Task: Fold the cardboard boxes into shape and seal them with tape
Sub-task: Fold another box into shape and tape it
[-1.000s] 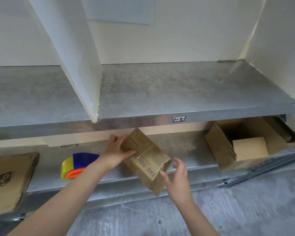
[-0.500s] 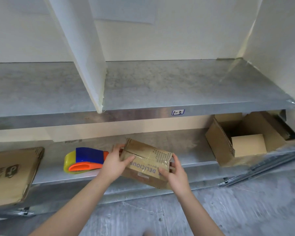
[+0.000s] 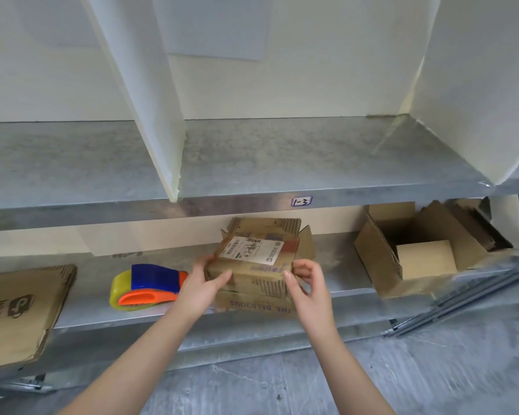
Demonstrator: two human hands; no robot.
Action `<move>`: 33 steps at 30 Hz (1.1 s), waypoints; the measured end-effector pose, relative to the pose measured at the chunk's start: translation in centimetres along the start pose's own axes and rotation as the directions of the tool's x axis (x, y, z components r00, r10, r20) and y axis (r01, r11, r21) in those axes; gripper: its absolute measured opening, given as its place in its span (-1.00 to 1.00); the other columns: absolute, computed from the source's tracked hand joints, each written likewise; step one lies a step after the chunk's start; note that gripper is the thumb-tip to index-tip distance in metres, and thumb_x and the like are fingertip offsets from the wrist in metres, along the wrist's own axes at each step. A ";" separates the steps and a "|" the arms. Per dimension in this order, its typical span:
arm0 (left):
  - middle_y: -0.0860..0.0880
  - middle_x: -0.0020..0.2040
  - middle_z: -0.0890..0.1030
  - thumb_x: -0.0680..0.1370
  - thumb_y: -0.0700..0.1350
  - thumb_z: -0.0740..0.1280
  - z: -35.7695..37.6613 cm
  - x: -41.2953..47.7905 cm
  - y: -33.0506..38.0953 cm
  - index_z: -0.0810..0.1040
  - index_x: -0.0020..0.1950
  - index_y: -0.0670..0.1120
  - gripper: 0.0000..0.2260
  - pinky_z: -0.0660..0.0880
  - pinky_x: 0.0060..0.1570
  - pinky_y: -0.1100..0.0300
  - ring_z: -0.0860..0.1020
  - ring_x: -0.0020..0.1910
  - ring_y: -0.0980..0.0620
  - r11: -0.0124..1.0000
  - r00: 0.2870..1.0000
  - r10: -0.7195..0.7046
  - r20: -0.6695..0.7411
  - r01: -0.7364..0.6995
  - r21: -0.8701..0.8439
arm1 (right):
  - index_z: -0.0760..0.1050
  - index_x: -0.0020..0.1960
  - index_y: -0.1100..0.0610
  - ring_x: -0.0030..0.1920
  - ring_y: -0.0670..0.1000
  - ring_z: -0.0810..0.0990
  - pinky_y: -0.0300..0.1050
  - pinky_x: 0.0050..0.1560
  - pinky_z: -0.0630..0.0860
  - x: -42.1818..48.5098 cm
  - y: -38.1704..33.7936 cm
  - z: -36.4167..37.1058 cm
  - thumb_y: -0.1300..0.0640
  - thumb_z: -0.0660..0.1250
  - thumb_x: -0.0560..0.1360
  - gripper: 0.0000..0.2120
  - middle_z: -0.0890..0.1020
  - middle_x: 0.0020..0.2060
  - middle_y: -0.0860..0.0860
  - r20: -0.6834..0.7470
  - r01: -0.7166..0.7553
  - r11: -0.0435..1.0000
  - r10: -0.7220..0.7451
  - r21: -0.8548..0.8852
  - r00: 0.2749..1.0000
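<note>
Gripped the small brown white-labelled cardboard box (image 3: 256, 259) on the lower grey metal shelf (image 3: 342, 283), left hand (image 3: 203, 284) and right hand (image 3: 307, 284) clamped on its sides; apparently folded into shape yet unsealed, blue-and-orange tape dispenser (image 3: 150, 283) lying untouched beside it

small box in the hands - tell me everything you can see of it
The box is small, brown corrugated cardboard, worn and creased. A white printed label sits on its top face, with a red patch beside it. "THE DELICIOUS" reads upside down on the near face. Its flaps at the far end stand open. It lies roughly level at the front of the lower shelf; whether it rests there is unclear. The left hand grips its left side, the right hand pinches its right edge.
</note>
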State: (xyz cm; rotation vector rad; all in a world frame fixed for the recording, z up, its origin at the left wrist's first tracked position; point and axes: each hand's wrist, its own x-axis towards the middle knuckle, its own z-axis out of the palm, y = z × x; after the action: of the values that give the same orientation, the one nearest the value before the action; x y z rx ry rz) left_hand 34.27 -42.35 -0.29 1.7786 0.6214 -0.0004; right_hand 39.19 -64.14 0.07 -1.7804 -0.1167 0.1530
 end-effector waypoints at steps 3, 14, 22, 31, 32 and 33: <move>0.00 0.26 0.49 0.54 0.02 0.37 -0.1 -0.1 -1.2 0.33 0.32 0.10 -0.61 0.43 0.08 0.14 0.49 0.19 0.01 0.998 0.997 -0.057 0.056 0.058 -0.016 | 0.44 0.24 -0.02 0.15 -0.14 0.57 -0.24 0.07 0.49 -0.1 1.9 0.4 0.04 0.41 0.50 -0.66 0.59 0.12 -0.05 0.081 -0.227 0.953 0.214 0.200 0.973; 0.05 0.32 0.45 0.21 0.28 0.47 -0.1 0.7 -3.9 0.21 0.46 0.10 -0.11 0.40 0.32 -0.05 0.42 0.33 0.03 0.990 0.996 -0.048 0.069 0.038 0.136 | 0.57 0.08 0.02 0.02 -0.08 0.63 -0.15 -0.05 0.50 1.0 4.3 -0.8 0.01 0.28 0.60 -0.85 0.68 0.01 -0.04 0.110 -0.343 0.917 0.326 0.205 0.939; 0.11 0.37 0.37 0.44 -0.08 0.49 -0.2 1.6 -2.3 0.14 0.30 0.40 -0.31 0.37 0.36 0.01 0.38 0.34 0.09 0.976 0.988 0.118 0.104 -0.135 0.173 | 0.16 0.48 -0.18 0.29 0.03 0.50 0.17 0.42 0.31 3.1 5.2 -1.9 -0.19 0.68 0.02 0.16 0.48 0.31 -0.05 0.322 -0.478 0.814 0.379 0.329 0.867; 0.09 0.51 0.12 0.41 0.07 0.50 1.3 1.9 -1.5 0.20 0.51 0.13 -0.24 0.13 0.47 0.09 0.16 0.44 0.14 0.961 0.974 0.124 0.188 -0.165 0.221 | 0.19 0.41 -0.09 0.19 -0.01 0.61 0.09 0.19 0.56 3.5 4.3 -2.1 0.01 0.72 0.03 0.09 0.60 0.20 -0.03 0.389 -0.401 0.880 0.287 0.253 0.876; 0.14 0.50 0.16 0.38 0.11 0.52 1.3 1.8 -1.5 0.19 0.51 0.17 -0.21 0.18 0.46 0.07 0.19 0.43 0.19 0.971 0.967 0.124 0.223 -0.165 0.175 | 0.22 0.41 -0.08 0.20 0.00 0.61 0.09 0.19 0.57 3.5 4.3 -2.2 0.05 0.70 0.08 0.03 0.61 0.20 -0.03 0.393 -0.383 0.901 0.283 0.203 0.875; 0.21 0.47 0.21 0.34 0.16 0.53 1.3 1.6 -1.5 0.18 0.49 0.23 -0.19 0.26 0.43 0.04 0.23 0.42 0.22 0.979 0.957 0.123 0.261 -0.160 0.126 | 0.27 0.39 -0.06 0.21 0.01 0.60 0.05 0.16 0.59 3.4 4.2 -2.4 0.11 0.68 0.15 -0.07 0.62 0.18 -0.04 0.391 -0.358 0.922 0.280 0.144 0.877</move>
State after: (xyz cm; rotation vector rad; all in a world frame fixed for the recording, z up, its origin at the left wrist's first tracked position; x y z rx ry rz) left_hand 35.43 -42.56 -2.56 1.9230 0.3155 -0.1763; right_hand 42.94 -66.79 -3.70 -1.5288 -0.0648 0.7147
